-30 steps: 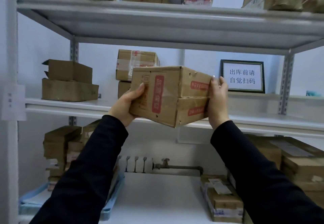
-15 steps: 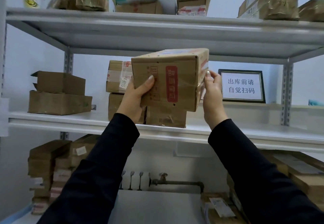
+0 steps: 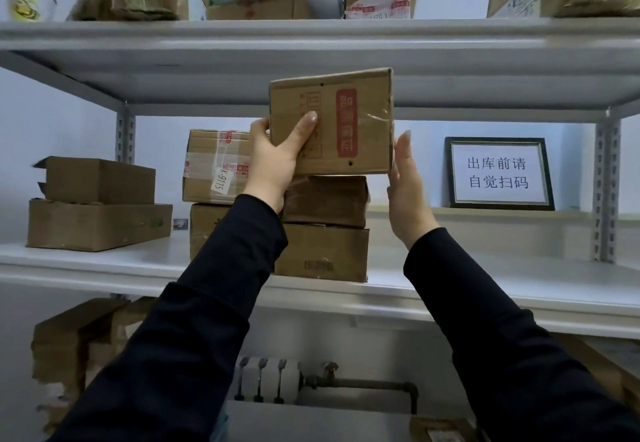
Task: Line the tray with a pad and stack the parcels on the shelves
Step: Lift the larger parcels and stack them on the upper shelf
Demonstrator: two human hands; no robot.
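From the head camera, a person faces a white metal rack. Both arms, in dark sleeves, reach up to the middle shelf (image 3: 104, 265). The left hand (image 3: 273, 161) grips a brown parcel (image 3: 332, 123) by its left edge: the thumb lies across the front face, and the other fingers curl behind it. The right hand (image 3: 405, 178) is open and flat, fingers straight and pointing up, its palm against or just beside the parcel's right edge; I cannot tell whether it touches. It grasps nothing.

The parcel stands upright with a red label on its front. Its bottom edge sits on or just above a stack (image 3: 325, 230) of two boxes on the middle shelf. Its top reaches in front of the upper shelf (image 3: 173, 43).

Behind the left hand stand two more boxes, the upper one taped (image 3: 214, 164) and bearing a white tag. Further left, a small open box rests on a flat one (image 3: 97, 223). To the right, a framed sign (image 3: 498, 173) leans at the back of the shelf. More parcels line the upper shelf. Below, a pipe (image 3: 360, 384) runs along the wall, with boxes stacked at lower left (image 3: 69, 344).
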